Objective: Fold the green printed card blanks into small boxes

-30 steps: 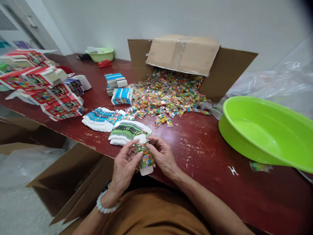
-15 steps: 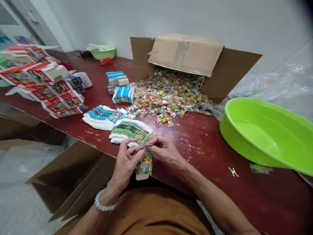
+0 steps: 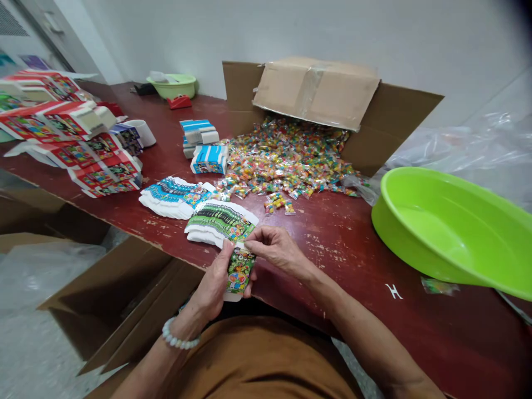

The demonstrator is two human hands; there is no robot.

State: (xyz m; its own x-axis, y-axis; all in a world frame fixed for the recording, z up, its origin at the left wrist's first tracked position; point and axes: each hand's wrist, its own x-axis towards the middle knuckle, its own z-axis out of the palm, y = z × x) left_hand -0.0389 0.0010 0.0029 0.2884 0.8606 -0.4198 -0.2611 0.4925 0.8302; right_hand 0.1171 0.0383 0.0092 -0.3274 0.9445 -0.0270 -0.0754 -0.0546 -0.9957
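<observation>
Near the table's front edge, my left hand (image 3: 216,280) wraps round a green printed candy box (image 3: 238,272), its thumb on the left side and fingertips showing at the right. The fingers of my right hand (image 3: 275,247) are pinched at the upper end of the same box; the part they grip is small and partly covered. Just beyond lies a fanned stack of flat green boxes (image 3: 220,220), with a fanned stack of flat blue boxes (image 3: 172,195) to its left. Small clear packets of coloured candy (image 3: 286,160) spread in a heap farther back.
A tipped cardboard box (image 3: 318,91) stands behind the candy. At right is a large green basin (image 3: 384,221). Bundled red boxes (image 3: 103,174) are piled at left, bundled blue boxes (image 3: 210,159) mid-table. An open carton (image 3: 112,299) sits below the table edge.
My left hand has shifted from pinching the box's top to wrapping round its body. The box's printed face now shows more fully. My right hand stays at the top end.
</observation>
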